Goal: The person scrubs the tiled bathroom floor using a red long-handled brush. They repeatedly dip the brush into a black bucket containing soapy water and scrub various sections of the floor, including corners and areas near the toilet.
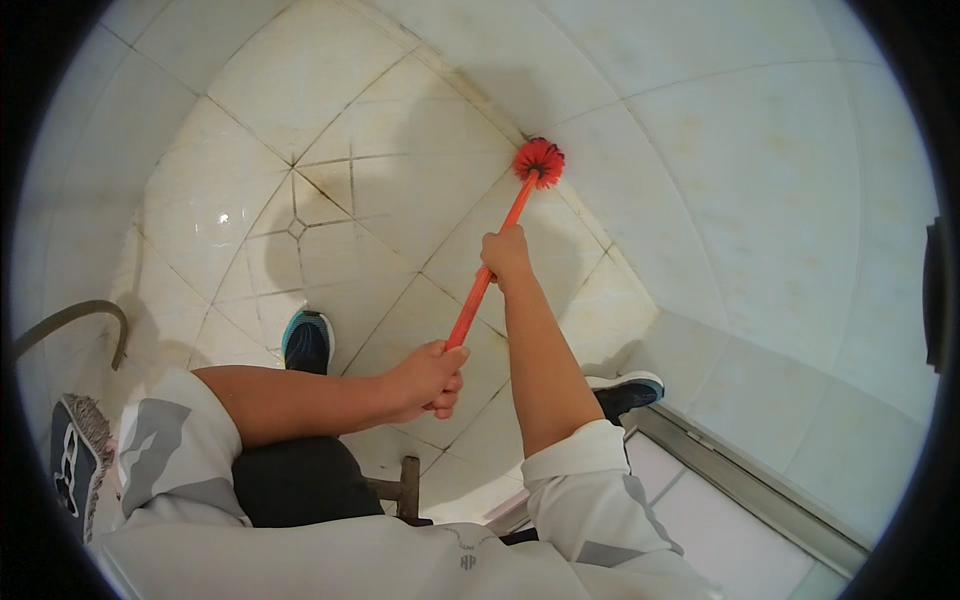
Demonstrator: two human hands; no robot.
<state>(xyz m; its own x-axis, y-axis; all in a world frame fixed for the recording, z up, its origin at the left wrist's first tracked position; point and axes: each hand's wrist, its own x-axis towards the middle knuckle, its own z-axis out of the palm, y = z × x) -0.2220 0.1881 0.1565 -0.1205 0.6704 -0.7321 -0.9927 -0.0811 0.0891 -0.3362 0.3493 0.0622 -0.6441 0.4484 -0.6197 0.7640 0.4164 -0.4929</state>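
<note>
A red toilet brush [472,304] with a long plastic handle runs diagonally away from me. My left hand [429,379] is closed around the handle's near end. Farther along the handle, my right hand [508,253] grips it. The round bristle head [538,163] rests at the seam where the tiled floor [390,232] meets the tiled wall [750,195]. Whether the bristles press on the wall, the floor or both, I cannot tell.
My shoes stand on the floor at left [307,341] and right [626,391]. A hose [75,313] curves in at the left, above a grey shaggy-edged item [79,457]. A metal door track [750,484] crosses the lower right. A brown wooden piece [409,487] shows beside my leg.
</note>
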